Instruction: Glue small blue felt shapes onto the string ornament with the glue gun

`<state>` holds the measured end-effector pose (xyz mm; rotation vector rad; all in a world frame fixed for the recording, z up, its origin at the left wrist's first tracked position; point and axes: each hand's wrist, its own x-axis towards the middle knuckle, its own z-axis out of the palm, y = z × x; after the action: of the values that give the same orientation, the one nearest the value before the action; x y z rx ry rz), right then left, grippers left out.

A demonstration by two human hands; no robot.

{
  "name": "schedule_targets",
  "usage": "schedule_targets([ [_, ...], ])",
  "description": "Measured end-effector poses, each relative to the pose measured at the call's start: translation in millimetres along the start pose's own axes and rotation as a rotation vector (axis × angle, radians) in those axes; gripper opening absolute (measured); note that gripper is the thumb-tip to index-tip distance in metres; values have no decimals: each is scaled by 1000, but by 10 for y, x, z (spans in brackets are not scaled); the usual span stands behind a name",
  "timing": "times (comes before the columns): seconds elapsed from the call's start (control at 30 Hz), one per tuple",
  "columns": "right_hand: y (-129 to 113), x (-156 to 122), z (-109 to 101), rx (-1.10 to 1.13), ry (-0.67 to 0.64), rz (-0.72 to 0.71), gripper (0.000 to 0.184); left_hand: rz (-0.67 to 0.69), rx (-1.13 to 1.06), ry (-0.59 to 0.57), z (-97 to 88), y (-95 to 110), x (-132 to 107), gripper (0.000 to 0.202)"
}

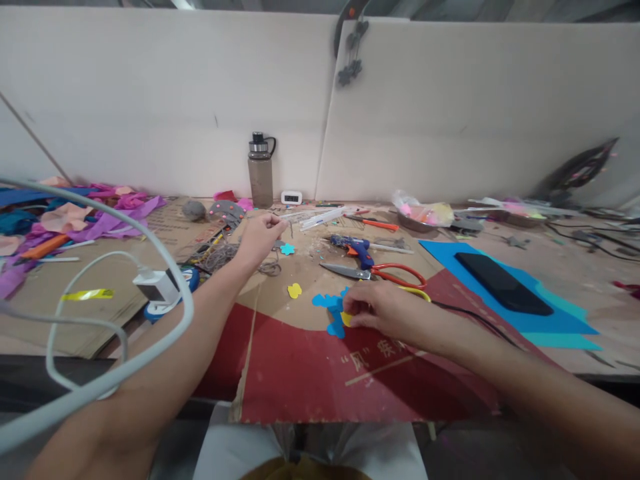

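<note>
My left hand (261,237) reaches forward over the cardboard, its fingers pinched near several clear glue sticks (320,217); what it pinches is too small to make out. My right hand (385,310) rests on the cardboard with fingers pressed on a blue foam cut-out (330,308) that has a yellow piece under the fingertips. A small yellow foam flower (295,290) and a small teal flower (287,249) lie between the hands. Orange-handled scissors (375,272) and a blue glue gun (356,248) lie just beyond my right hand.
A grey water bottle (261,170) and a small clock (291,197) stand at the back wall. A black phone (503,283) lies on blue foam sheets (560,320) at right. Coloured foam scraps (75,217) pile at left. A white charger cable (120,347) loops close to the camera.
</note>
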<state>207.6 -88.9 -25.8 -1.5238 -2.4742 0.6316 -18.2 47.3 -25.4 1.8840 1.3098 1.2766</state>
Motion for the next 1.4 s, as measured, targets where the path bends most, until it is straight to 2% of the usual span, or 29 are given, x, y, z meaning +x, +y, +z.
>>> schedule_targets([
  [0.2,-2,-14,33,-11,-10,142,10,-1,16,-19,0,-29,4,20],
  [0.43,86,-13,117,15,36,207,14,-15,16,-29,20,-56,16,21],
  [0.57,90,15,99,11,-36,211,12,-21,19,-35,26,-52,10,22],
  [0.7,69,-16,-25,37,-112,240,11,-22,20,-40,26,-32,-1,21],
  [0.87,80,2,-156,186,-33,161,9,-7,38,-40,28,-12,-11,23],
  [1.03,-148,318,-97,324,76,40,6,-27,36,-36,29,-5,-15,22],
  [1.17,-346,641,37,271,125,-13,6,-17,47,-29,26,-33,2,21],
  [1.23,-386,739,76,249,96,-27,9,-14,63,-28,28,-51,12,21],
  [1.3,-379,770,77,218,105,-26,11,-10,80,-28,32,-62,17,21],
  [1.4,-278,696,29,183,208,-18,13,-3,84,-25,38,-59,14,22],
])
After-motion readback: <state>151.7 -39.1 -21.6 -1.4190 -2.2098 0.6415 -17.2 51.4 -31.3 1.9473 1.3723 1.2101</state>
